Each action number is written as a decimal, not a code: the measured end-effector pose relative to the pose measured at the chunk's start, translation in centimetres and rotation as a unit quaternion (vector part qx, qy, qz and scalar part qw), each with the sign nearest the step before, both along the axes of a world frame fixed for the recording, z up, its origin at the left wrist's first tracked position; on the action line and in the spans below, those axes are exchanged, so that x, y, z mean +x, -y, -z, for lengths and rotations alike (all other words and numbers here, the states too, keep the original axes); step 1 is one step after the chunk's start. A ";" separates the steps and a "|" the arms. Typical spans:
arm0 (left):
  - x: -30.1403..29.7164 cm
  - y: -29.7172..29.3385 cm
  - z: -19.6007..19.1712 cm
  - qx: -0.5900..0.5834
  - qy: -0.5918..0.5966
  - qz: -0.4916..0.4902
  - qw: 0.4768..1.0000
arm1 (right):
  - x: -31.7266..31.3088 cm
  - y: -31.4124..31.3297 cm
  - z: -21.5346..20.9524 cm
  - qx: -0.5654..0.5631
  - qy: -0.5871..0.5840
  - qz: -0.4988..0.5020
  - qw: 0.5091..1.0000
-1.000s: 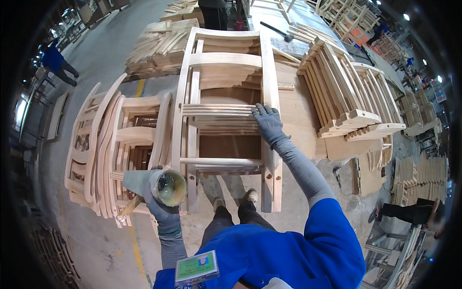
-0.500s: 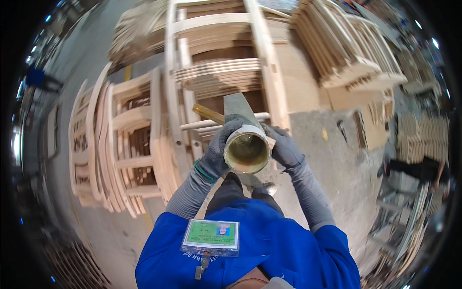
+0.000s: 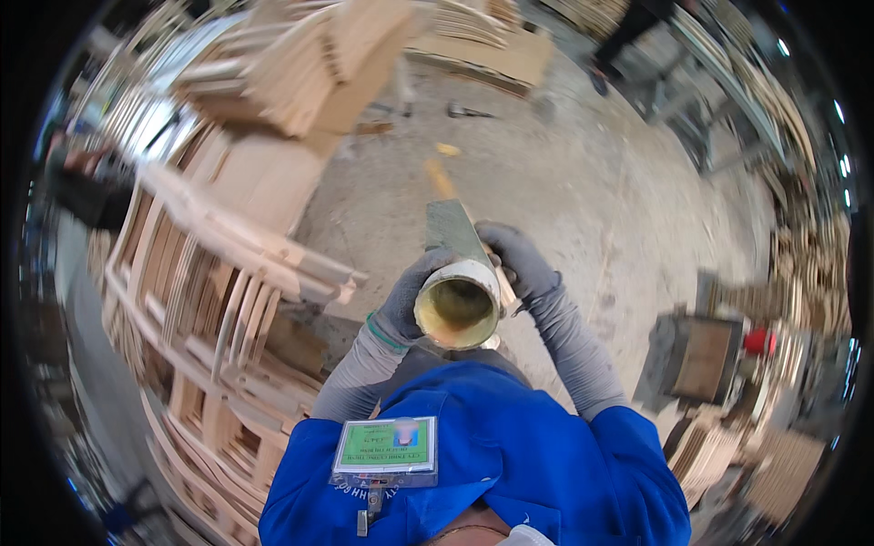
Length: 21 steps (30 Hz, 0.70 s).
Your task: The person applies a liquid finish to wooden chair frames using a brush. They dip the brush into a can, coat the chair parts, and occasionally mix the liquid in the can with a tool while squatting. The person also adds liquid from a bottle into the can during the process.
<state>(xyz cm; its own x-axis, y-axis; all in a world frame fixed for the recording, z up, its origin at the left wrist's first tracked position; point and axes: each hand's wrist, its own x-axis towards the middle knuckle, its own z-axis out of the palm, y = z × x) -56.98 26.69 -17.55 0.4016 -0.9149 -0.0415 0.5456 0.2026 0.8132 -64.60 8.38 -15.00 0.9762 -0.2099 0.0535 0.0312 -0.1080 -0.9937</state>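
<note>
My left hand [image 3: 410, 289], in a grey knitted glove, is wrapped round a small round can [image 3: 460, 338]. Its open mouth faces up at me, and yellowish, glossy stuff coats the inside. A flat grey-green piece [image 3: 452, 227] sticks out beyond the can, beside the left fingertips. Past it, a blurred yellow-brown stick [image 3: 440, 179] points away. My right hand [image 3: 521, 261], gloved too, is closed at the can's right side on a pale wooden strip [image 3: 503, 289]. Its fingertips are partly hidden.
Stacked wooden chair frames [image 3: 209, 337] stand close on my left. More curved wooden parts [image 3: 300, 73] lie on a board beyond. A dark tool [image 3: 469, 111] lies on the concrete floor [image 3: 583, 182]. A machine with a red part [image 3: 758, 342] stands right; a person's legs [image 3: 624, 41] show far off.
My view has turned to the right, so the chair frames now sit at my left and more floor shows ahead. Both hands keep hold, and the can's mouth has tilted slightly.
</note>
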 end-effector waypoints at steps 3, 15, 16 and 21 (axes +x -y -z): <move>-5.5 7.6 -3.2 -0.054 -0.020 0.072 0.996 | -9.1 7.7 0.3 0.472 0.070 0.140 0.868; -14.0 30.2 1.7 0.108 -0.260 0.196 0.939 | -37.4 16.2 3.2 0.334 0.048 0.574 0.746; -14.0 31.6 1.6 0.122 -0.264 0.208 0.934 | -37.6 16.1 3.6 0.343 0.058 0.592 0.727; -18.0 42.2 3.5 0.207 -0.317 0.255 0.890 | -42.8 21.0 3.4 0.322 0.062 0.654 0.682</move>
